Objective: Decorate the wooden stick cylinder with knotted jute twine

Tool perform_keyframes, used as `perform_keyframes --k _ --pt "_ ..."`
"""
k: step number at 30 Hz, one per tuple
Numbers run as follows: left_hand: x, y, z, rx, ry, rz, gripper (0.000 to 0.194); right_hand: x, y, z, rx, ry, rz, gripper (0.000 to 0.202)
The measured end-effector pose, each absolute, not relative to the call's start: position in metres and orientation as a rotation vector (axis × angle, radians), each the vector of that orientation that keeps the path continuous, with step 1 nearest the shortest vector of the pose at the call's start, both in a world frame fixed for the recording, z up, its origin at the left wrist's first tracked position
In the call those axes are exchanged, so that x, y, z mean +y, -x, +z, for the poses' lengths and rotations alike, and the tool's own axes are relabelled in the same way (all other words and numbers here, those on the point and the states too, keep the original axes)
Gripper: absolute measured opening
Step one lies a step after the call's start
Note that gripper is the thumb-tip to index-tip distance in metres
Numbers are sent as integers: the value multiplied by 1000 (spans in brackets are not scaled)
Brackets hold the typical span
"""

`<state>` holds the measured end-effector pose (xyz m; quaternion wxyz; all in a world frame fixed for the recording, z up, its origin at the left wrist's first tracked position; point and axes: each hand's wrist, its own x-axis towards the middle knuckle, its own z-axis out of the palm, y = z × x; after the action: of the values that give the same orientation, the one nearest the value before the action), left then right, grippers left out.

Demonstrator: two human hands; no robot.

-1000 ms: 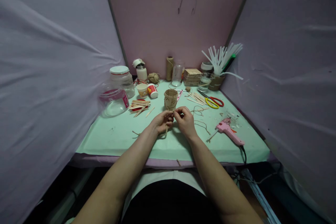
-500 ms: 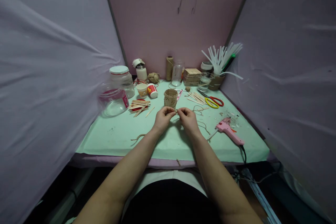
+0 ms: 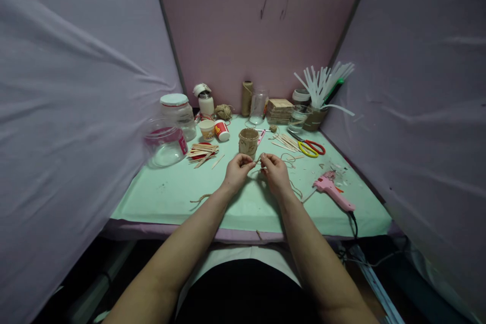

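Note:
A short piece of twine (image 3: 258, 160) runs between the fingertips of both hands. My left hand (image 3: 238, 171) pinches its one side, and my right hand (image 3: 275, 171) pinches it a little farther right. Just beyond the fingers stands a small twine-trimmed brown cup (image 3: 248, 143), upright on the table, its lower edge close to my left fingers. Loose twine (image 3: 296, 190) trails on the cloth beside my right hand. Another bit of twine (image 3: 200, 198) lies left of my left forearm.
On the right lie a pink glue gun (image 3: 334, 191) and scissors (image 3: 309, 148). Wooden sticks (image 3: 204, 152) are piled at left, near an open jar (image 3: 166, 149) and a lidded jar (image 3: 177, 115). Paper cups (image 3: 221, 131), a twine spool (image 3: 246, 98) and glue sticks (image 3: 322, 86) stand farther back.
My right fingertips have moved slightly apart from the left ones and lifted a little, so more twine shows between them. The whole view has shifted slightly.

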<state>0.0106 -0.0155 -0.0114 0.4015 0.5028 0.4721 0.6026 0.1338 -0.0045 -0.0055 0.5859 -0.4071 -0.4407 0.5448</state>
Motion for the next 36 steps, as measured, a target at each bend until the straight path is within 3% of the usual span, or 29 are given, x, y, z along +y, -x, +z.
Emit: perform_keyframes --k 14,20,22,26,31,36 --pt "-22 -11 -4 1168 -1078 1389 34 0 -140 -9 -1101 1033 1113 31" --pt "-26 -10 4 1114 -1011 1280 36 -15 -162 19 -1546 927 682 42" --pt "-26 -11 7 1084 -1001 1260 38 -18 -164 24 -1796 853 604 39" --pt "-25 -8 12 1104 -1034 1215 39 -14 -162 24 -1997 892 624 13" --pt "-30 21 14 1131 -1321 935 40 1 -172 20 -2003 1142 550 15" --pt "-34 64 12 1278 -1510 826 24 21 -195 20 -2012 1365 567 15"
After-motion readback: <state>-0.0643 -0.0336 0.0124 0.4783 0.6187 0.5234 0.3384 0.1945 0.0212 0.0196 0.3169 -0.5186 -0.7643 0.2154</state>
